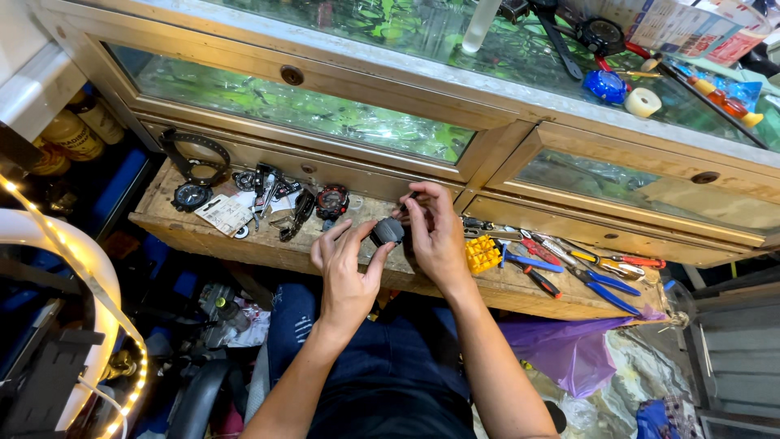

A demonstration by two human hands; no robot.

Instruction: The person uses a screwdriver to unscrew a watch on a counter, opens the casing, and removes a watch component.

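Here, hands: left hand and right hand both pinched the watch, steadying it.
Shelf: watch above its front edge.
Pliers: near right edge, reachable.

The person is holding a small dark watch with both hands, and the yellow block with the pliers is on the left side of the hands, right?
Not quite. In the head view the yellow block and the pliers lie on the wooden shelf to the right of the hands, not the left. The rest holds: the left hand and right hand both hold the small dark watch.
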